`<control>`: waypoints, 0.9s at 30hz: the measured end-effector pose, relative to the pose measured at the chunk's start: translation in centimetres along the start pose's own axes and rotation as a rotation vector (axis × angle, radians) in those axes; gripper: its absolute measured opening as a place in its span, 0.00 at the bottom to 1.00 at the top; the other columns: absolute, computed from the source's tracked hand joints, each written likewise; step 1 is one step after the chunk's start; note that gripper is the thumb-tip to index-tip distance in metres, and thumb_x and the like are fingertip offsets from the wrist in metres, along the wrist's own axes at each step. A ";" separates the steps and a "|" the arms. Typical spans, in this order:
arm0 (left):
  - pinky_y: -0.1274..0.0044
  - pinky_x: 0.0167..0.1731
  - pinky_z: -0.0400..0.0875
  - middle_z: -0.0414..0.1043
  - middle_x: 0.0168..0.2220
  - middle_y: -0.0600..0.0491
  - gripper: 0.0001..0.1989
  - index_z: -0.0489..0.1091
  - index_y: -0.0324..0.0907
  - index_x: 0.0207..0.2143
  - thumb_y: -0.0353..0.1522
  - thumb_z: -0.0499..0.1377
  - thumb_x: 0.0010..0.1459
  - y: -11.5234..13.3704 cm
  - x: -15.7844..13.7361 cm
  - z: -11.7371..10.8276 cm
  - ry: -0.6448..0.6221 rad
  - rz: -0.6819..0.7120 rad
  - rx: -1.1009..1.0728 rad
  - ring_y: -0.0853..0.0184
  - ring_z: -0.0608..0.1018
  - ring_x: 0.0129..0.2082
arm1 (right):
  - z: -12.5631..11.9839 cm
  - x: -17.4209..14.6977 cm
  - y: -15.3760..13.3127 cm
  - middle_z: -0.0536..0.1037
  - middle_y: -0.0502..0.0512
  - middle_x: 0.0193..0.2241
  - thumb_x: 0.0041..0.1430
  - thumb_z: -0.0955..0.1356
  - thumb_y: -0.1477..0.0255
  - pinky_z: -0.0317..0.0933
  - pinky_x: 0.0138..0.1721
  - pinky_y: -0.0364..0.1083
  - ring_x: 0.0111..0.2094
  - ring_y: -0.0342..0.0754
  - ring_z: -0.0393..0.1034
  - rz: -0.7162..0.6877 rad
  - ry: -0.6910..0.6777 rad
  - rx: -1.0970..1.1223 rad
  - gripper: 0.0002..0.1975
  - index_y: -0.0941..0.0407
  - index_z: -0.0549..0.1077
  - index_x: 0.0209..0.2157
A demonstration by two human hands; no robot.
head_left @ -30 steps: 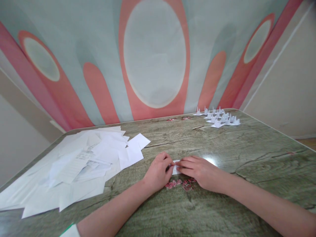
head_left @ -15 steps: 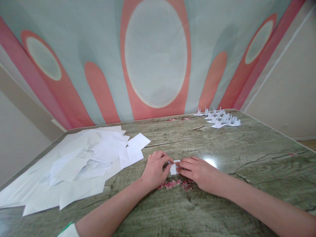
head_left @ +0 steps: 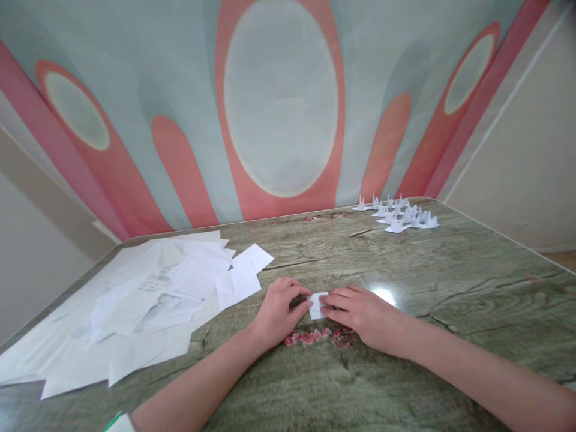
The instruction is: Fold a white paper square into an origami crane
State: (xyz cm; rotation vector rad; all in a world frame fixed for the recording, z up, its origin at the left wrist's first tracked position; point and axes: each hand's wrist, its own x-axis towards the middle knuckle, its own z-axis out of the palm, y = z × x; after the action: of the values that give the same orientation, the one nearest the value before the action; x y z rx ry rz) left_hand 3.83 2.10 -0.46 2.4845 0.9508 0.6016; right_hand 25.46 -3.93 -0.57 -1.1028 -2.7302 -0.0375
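The paper lies on the table. The left hand has finger and thumb apart at its edge; I can't tell if the right hand pinches. Likely light, bendy, easily torn: hold the edges.

Small white rectangular folded-paper piece, looked matt; wide pile of white paper sheets, looked matt and smooth; pointed white folded-paper figures, looked matt; grey-brown wood-grain tabletop, looked smooth and glossy
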 end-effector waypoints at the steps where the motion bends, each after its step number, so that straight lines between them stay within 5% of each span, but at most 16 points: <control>1: 0.70 0.45 0.61 0.67 0.39 0.51 0.09 0.69 0.44 0.40 0.33 0.57 0.56 0.0 0.0 0.1 0.013 -0.006 0.022 0.63 0.68 0.43 | 0.0 0.0 0.0 0.70 0.57 0.48 0.57 0.61 0.80 0.60 0.43 0.50 0.45 0.51 0.63 0.001 0.001 0.000 0.17 0.57 0.68 0.48; 10: 0.64 0.52 0.55 0.61 0.49 0.50 0.19 0.64 0.48 0.47 0.32 0.59 0.51 0.1 0.5 0.5 0.010 -0.055 0.117 0.58 0.61 0.53 | 0.0 0.1 -0.1 0.71 0.57 0.46 0.57 0.62 0.80 0.61 0.44 0.50 0.45 0.51 0.63 0.005 0.015 0.006 0.16 0.57 0.69 0.47; 17: 0.68 0.43 0.60 0.64 0.37 0.52 0.12 0.68 0.46 0.40 0.37 0.59 0.52 0.6 0.2 0.6 0.013 -0.115 0.102 0.61 0.67 0.42 | 1.0 -0.2 0.5 0.72 0.58 0.46 0.56 0.62 0.81 0.60 0.44 0.50 0.45 0.50 0.63 0.005 0.097 0.097 0.17 0.56 0.70 0.47; 27: 0.71 0.38 0.61 0.68 0.33 0.55 0.13 0.65 0.42 0.32 0.34 0.64 0.45 0.9 0.7 0.7 0.013 -0.160 -0.014 0.64 0.69 0.36 | 1.2 0.5 -0.6 0.73 0.55 0.38 0.52 0.67 0.76 0.59 0.42 0.49 0.39 0.48 0.66 0.218 0.378 0.427 0.06 0.53 0.75 0.31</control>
State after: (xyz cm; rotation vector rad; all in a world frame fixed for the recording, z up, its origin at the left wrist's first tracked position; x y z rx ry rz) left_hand 5.11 1.81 -0.46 2.3664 1.1334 0.5711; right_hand 24.48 -3.90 -1.66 -1.1201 -2.1404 0.3201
